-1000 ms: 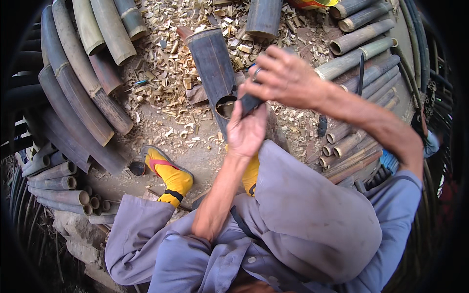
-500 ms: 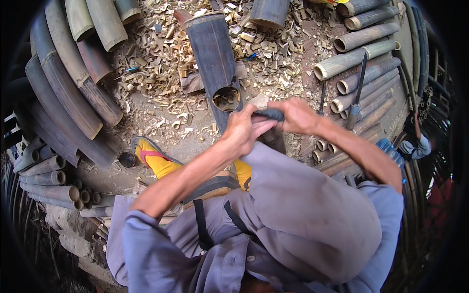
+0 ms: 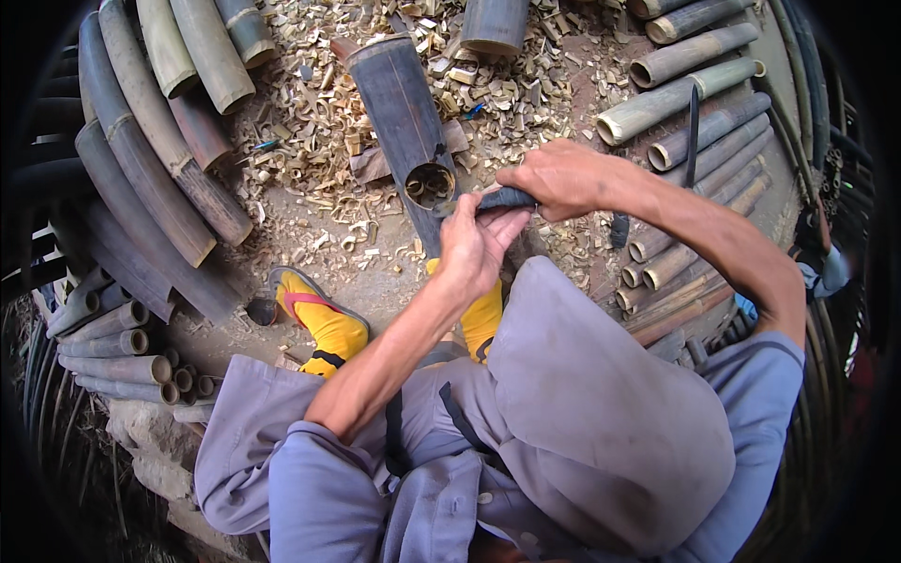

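A dark bamboo tube (image 3: pixel 394 98) lies lengthwise ahead of me, with a round hole cut in its wall near its close end. Just beside that hole, both my hands grip a tool with a dark, wrapped-looking handle (image 3: pixel 507 198). My left hand (image 3: pixel 474 242) is closed around its front part, the thumb lying on top. My right hand (image 3: pixel 563 180) wraps the rear end in a fist. The tool's working end is mostly hidden by my left fingers, so its kind does not show. Under the tube sits a brown flat block (image 3: pixel 373 163).
Pale bamboo chips (image 3: pixel 310 131) litter the ground. Long bamboo poles (image 3: pixel 155 159) lie at the left, cut bamboo tubes (image 3: pixel 694 52) at the right. A long dark blade (image 3: pixel 693 136) stands up among the right tubes. My yellow-socked foot in a sandal (image 3: pixel 324 319) is left of the tube.
My right elbow has swung outward and the right hand has shifted slightly up at the handle's rear. The whole view has shifted a little. Both hands keep their hold.
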The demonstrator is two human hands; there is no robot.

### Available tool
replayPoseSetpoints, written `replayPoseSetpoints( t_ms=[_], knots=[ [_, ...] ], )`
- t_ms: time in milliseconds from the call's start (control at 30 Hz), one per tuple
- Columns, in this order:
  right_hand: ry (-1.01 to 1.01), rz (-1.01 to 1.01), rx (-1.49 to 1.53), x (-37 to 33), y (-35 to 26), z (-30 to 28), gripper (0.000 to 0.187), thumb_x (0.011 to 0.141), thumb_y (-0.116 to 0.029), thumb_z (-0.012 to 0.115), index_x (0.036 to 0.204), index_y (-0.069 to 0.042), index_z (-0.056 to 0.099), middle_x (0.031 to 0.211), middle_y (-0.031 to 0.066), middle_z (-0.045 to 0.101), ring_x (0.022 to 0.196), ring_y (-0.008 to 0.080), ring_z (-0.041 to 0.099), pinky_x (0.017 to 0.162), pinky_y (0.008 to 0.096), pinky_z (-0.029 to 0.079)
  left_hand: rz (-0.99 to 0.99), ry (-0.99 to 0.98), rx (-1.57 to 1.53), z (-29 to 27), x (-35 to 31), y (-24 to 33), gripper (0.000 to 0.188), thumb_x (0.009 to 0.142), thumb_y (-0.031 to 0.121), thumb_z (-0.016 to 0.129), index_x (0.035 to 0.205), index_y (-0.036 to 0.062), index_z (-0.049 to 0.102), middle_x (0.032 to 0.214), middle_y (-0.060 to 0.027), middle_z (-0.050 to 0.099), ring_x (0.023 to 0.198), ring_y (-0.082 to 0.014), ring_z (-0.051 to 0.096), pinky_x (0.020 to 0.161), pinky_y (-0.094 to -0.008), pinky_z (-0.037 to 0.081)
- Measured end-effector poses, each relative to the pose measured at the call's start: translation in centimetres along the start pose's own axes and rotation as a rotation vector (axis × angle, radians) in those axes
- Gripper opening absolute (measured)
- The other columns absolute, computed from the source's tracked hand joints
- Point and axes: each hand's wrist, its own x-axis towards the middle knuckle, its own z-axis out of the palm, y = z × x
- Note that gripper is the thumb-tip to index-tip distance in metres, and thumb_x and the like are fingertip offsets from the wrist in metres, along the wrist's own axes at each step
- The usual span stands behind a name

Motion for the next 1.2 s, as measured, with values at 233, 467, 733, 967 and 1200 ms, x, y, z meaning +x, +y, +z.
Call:
replayPoseSetpoints(
  t_ms=[233,467,733,967,1200],
  knots=[
    [0.176,0.084,0.731,0.4,-2.4,8.8,0.028,0.075,-0.012,0.063,0.097,0.001,0.054,0.079,0.0235,0.066,0.079,0.0399,0.067,0.070,0.0457,0.054,-0.194,0.113,0.572,-2.2,0.0,2.8,0.042,0.095,0.023,0.038,0.104,-0.0166,0.048,0.097,-0.0319,0.060,0.082,-0.0375,0.066,0.077,-0.0421,0.058],
    [0.451,0.346,1.074,2.2,-10.2,13.9,0.030,0.086,-0.019,0.057,0.108,0.000,0.047,0.081,0.0276,0.062,0.075,0.0404,0.064,0.064,0.0503,0.047,-0.328,-0.056,1.031,-5.2,-0.9,7.5,0.041,0.092,0.030,0.051,0.109,-0.0078,0.054,0.094,-0.0222,0.063,0.076,-0.0250,0.068,0.068,-0.0334,0.059],
    [1.214,0.670,0.794,0.1,0.7,13.8,0.050,0.076,-0.011,0.059,0.123,0.004,0.047,0.084,0.0137,0.056,0.074,0.0277,0.055,0.071,0.0387,0.046,0.679,0.328,1.033,-10.8,-3.1,16.7,0.028,0.082,0.013,0.060,0.106,-0.0019,0.059,0.095,-0.0080,0.064,0.078,-0.0155,0.062,0.070,-0.0280,0.051],
    [1.470,0.822,0.465,5.1,6.5,13.7,0.069,0.086,-0.011,0.060,0.143,0.001,0.023,0.136,0.0291,0.040,0.122,0.0438,0.042,0.102,0.0454,0.033,1.212,0.819,1.148,-14.2,-3.6,21.8,0.031,0.075,0.013,0.065,0.103,0.0005,0.060,0.093,-0.0101,0.060,0.083,-0.0199,0.059,0.079,-0.0326,0.049],
    [1.356,0.995,0.520,4.9,6.6,14.5,0.064,0.089,-0.020,0.061,0.142,-0.006,0.029,0.125,0.0278,0.047,0.108,0.0422,0.049,0.092,0.0473,0.037,1.419,1.178,1.181,-14.3,-4.7,22.7,0.046,0.072,0.011,0.066,0.114,0.0028,0.049,0.108,-0.0145,0.045,0.108,-0.0290,0.045,0.097,-0.0418,0.035]
  ],
)
